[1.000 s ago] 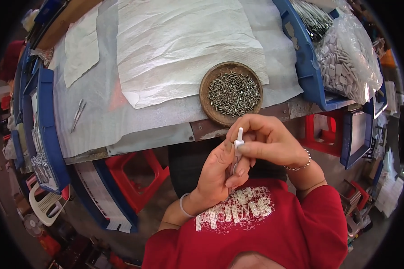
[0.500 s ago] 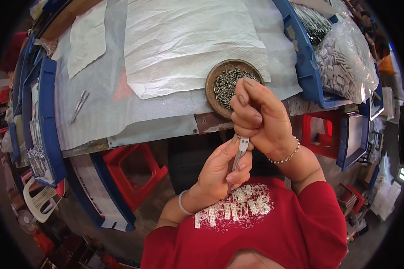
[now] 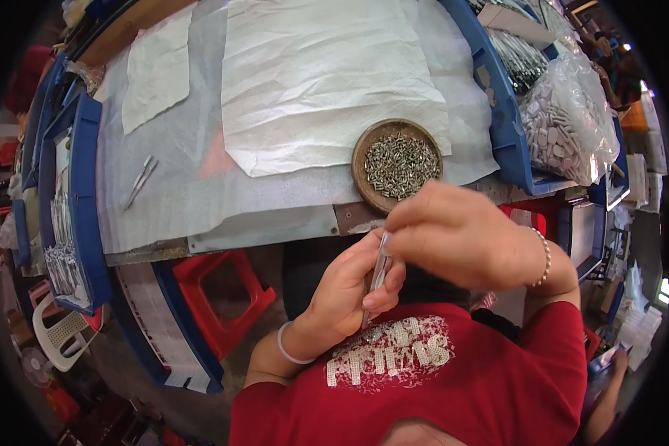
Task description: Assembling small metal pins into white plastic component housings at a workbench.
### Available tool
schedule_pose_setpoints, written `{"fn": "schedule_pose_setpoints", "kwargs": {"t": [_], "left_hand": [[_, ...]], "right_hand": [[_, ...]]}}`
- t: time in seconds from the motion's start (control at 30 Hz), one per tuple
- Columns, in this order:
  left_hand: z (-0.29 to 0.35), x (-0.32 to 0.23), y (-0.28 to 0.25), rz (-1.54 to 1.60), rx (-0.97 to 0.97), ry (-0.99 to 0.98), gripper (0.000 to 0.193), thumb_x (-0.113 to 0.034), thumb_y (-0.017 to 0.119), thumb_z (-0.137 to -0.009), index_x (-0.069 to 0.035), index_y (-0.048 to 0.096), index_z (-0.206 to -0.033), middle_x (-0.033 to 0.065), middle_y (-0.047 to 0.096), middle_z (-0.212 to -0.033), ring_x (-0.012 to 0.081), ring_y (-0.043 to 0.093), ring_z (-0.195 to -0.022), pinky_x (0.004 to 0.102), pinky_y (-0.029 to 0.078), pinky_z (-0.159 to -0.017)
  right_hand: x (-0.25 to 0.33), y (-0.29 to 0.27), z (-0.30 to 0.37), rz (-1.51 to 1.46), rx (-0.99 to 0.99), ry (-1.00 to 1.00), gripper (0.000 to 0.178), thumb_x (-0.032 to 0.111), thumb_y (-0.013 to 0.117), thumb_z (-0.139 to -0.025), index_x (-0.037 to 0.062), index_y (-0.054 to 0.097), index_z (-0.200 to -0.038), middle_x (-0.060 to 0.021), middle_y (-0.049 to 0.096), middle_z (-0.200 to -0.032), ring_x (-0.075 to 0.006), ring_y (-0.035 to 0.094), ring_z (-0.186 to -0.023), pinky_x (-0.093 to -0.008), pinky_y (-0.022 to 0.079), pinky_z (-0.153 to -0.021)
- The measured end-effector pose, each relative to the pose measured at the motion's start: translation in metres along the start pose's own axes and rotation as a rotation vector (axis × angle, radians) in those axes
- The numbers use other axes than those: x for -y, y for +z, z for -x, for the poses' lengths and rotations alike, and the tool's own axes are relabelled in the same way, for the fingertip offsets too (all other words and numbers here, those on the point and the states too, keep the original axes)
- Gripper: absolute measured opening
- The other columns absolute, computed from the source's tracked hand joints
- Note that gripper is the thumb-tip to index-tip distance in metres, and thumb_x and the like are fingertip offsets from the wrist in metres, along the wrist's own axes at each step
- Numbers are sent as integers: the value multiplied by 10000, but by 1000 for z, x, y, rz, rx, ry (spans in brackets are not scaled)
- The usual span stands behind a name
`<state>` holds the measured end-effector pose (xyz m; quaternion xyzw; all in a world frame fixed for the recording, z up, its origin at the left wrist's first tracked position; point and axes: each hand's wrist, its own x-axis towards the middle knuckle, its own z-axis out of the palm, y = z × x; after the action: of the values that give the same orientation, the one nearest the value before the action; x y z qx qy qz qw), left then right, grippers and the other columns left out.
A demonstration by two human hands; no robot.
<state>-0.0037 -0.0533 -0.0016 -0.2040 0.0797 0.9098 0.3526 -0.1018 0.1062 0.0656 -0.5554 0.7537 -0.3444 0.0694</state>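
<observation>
My left hand (image 3: 340,288) is closed round a slim, shiny metal piece (image 3: 380,270), which it holds upright in front of the red shirt. Over the upper end of that piece bends my right hand (image 3: 472,241), its thumb and fingers pinched together. Whatever lies between those fingertips is hidden. Just beyond the right hand, a round brown bowl (image 3: 359,158) stands at the table's near edge. Many small metal pins (image 3: 401,165) fill it.
White paper (image 3: 327,89) covers the table (image 3: 267,229). Two slim metal pieces (image 3: 140,181) lie at its left. Blue bins (image 3: 89,193) flank the table; the right one holds a clear bag of pale flat parts (image 3: 561,130). A red stool (image 3: 223,305) stands below.
My right hand has turned over and lowered from beside the bowl onto the metal piece's upper end, uncovering the pins. The left hand keeps its hold, with the piece a little farther left.
</observation>
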Motion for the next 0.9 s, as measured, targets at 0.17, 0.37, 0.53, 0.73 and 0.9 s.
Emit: {"fn": "schedule_pose_setpoints", "kwargs": {"t": [0.17,0.37,0.53,0.73,0.9], "left_hand": [[5,-11,15,-90,-54,-134,257,-195,378,-959,-84,481,-1167,-1,540,-756,65,471,-468,185,363,-386],[21,-27,46,-384,-225,-61,287,-151,376,-954,-75,443,-1223,32,564,-1023,111,598,-794,220,516,-600],[23,-55,-6,-163,302,69,425,-302,314,-978,-89,287,-1345,194,533,-1135,256,622,-852,325,540,-657],[35,-84,5,-233,70,516,527,-286,407,-945,-125,187,-1397,244,370,-1340,364,547,-1058,438,516,-818],[31,-89,0,-187,14,478,542,-267,423,-941,-164,161,-1405,211,252,-1415,352,514,-1102,445,490,-855]], "right_hand": [[22,-3,-10,325,236,-265,207,251,553,-809,91,529,-679,-7,481,-693,-137,463,-705,-276,351,-569],[24,1,-29,329,293,-452,157,213,541,-732,56,548,-719,-10,499,-682,-136,483,-667,-265,334,-536],[5,-46,-81,419,292,-445,152,194,549,-737,56,488,-715,-50,443,-714,-162,487,-641,-267,407,-541],[-111,-97,-188,441,-59,-56,92,40,551,-752,-12,504,-812,-166,568,-800,-356,563,-763,-406,448,-683],[-238,-73,-245,486,-224,70,81,9,531,-730,7,537,-811,-166,583,-785,-334,570,-769,-403,450,-682]]}}
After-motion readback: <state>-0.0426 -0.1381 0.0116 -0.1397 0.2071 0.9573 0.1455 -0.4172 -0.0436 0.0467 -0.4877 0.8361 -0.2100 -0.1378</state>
